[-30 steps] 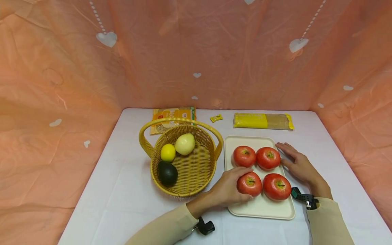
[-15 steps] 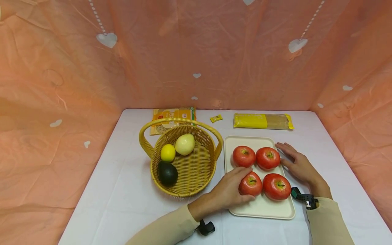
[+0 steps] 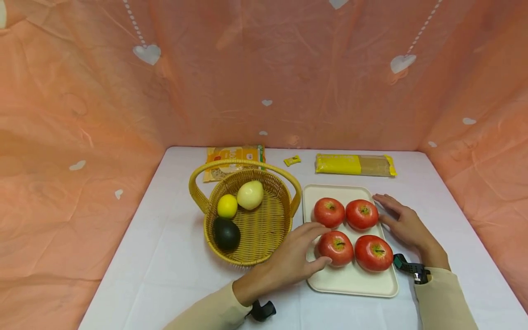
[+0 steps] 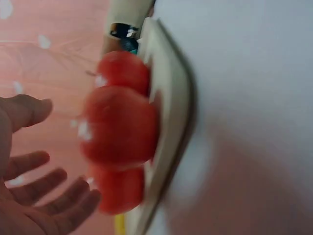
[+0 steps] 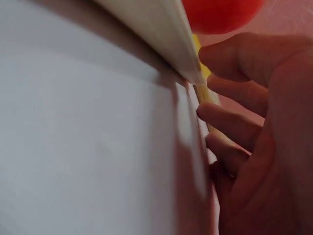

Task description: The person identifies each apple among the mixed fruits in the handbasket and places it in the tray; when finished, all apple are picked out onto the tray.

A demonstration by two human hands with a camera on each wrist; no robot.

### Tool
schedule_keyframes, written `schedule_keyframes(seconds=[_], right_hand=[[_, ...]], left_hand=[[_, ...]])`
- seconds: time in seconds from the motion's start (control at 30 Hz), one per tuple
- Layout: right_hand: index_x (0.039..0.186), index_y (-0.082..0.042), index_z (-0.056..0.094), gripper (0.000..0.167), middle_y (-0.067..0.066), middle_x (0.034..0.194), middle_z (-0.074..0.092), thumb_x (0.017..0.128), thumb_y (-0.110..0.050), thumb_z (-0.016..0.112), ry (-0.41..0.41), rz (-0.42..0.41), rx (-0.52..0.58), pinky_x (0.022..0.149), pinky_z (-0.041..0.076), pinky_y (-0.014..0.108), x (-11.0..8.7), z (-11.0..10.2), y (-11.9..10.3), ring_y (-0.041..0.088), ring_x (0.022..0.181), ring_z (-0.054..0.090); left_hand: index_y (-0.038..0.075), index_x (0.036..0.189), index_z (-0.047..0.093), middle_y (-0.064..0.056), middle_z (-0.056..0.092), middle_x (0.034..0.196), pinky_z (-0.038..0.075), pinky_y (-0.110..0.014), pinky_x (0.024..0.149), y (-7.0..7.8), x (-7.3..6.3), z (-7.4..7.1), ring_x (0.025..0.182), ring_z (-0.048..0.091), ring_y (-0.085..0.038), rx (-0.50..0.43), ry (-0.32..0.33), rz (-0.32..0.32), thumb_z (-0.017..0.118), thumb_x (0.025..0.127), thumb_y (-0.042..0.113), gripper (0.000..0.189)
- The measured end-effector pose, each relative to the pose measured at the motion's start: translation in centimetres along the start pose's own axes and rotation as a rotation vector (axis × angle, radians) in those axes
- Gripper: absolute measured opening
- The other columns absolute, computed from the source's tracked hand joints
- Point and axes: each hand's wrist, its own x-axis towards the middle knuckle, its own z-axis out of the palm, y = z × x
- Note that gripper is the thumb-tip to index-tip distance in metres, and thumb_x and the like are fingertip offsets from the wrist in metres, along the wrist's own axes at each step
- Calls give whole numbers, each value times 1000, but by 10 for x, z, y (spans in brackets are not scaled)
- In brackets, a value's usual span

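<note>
Several red apples sit on a cream rectangular tray [image 3: 350,285] in the head view. Just left of the near-left apple [image 3: 336,248] is my left hand [image 3: 286,259], thumb and fingers spread around a gap. In the left wrist view that hand [image 4: 34,191] holds nothing, and the front apple [image 4: 120,127] stands apart from it. My right hand [image 3: 408,227] lies along the tray's right side, by the far-right apple [image 3: 361,214]. The right wrist view has its loosely bent fingers [image 5: 230,120] beside the tray's edge [image 5: 156,29]; whether they touch it, I cannot tell.
Left of the tray stands a wicker basket [image 3: 264,238] with a tall handle, holding a pale round fruit [image 3: 250,195], a yellow one [image 3: 227,206] and a dark one [image 3: 226,234]. Behind lie an orange food bag [image 3: 237,153], a small yellow packet [image 3: 292,160] and a long yellow packet [image 3: 354,165].
My left hand has let go of the near-left apple and drawn back left, its fingers wider apart. The apple stays on the tray. My right hand has kept its place.
</note>
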Motion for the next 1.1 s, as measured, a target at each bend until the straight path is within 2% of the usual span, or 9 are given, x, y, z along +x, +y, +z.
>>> schedule_keyframes(seconds=[0.2, 0.33, 0.53, 0.67, 0.73, 0.83, 0.93, 1.0, 1.1], right_hand=[[162, -8, 52, 58, 31, 163, 50, 108, -23, 68, 77, -73, -115, 112, 37, 84, -6, -15, -13, 62, 150, 42], [157, -8, 58, 56, 31, 157, 56, 105, -20, 73, 153, -160, -190, 107, 41, 84, -14, -32, -23, 61, 143, 49], [160, -9, 55, 62, 30, 160, 54, 103, -21, 75, 273, -249, -304, 117, 36, 80, -22, -65, -43, 60, 144, 49], [163, -10, 53, 65, 25, 167, 49, 103, -25, 73, 451, -358, -307, 131, 29, 68, -20, -88, -63, 55, 152, 44], [162, -10, 54, 65, 25, 166, 50, 105, -38, 69, 562, -430, -302, 134, 28, 59, -17, -97, -72, 53, 154, 44], [157, -4, 58, 75, 30, 159, 55, 106, -58, 59, 717, -559, -337, 133, 31, 58, -10, -104, -80, 58, 148, 47], [160, -6, 55, 82, 28, 161, 53, 106, -68, 49, 823, -664, -408, 130, 31, 65, -1, -102, -79, 62, 143, 47], [166, -11, 47, 81, 27, 167, 47, 107, -67, 45, 835, -677, -464, 127, 27, 72, 2, -98, -73, 65, 142, 44], [172, -14, 34, 87, 26, 174, 37, 108, -71, 37, 767, -610, -537, 125, 21, 78, 4, -87, -58, 67, 145, 37]], left_hand=[[4, 133, 72, -8, 75, 132, 57, -29, 111, -7, -24, -51, 126, 72, -19, -13, 157, 240, 82, 96, 11, 39], [1, 128, 75, -13, 77, 126, 59, -30, 108, -14, -40, -105, 117, 75, -26, 42, 300, 295, 78, 98, 10, 31], [-6, 122, 77, -21, 79, 117, 50, -18, 114, -18, -53, -202, 108, 75, -38, 247, 541, 271, 64, 110, 33, 43], [-5, 121, 79, -24, 80, 114, 46, -14, 115, -20, -56, -257, 105, 74, -45, 431, 674, 230, 65, 103, 34, 44], [-3, 123, 78, -23, 80, 116, 44, -12, 115, -22, -57, -277, 107, 73, -47, 504, 707, 181, 65, 102, 36, 47], [-4, 129, 75, -26, 77, 121, 53, -32, 114, -29, -59, -298, 113, 69, -52, 589, 722, 97, 62, 102, 39, 52], [-7, 138, 68, -32, 70, 130, 49, -59, 112, -40, -63, -306, 121, 61, -59, 664, 699, 7, 55, 103, 44, 63], [-9, 142, 63, -36, 65, 136, 42, -73, 107, -52, -65, -306, 125, 55, -62, 710, 681, -33, 50, 104, 48, 70], [-9, 147, 55, -38, 57, 144, 36, -79, 108, -72, -69, -299, 133, 47, -65, 796, 641, -85, 44, 105, 50, 73]])
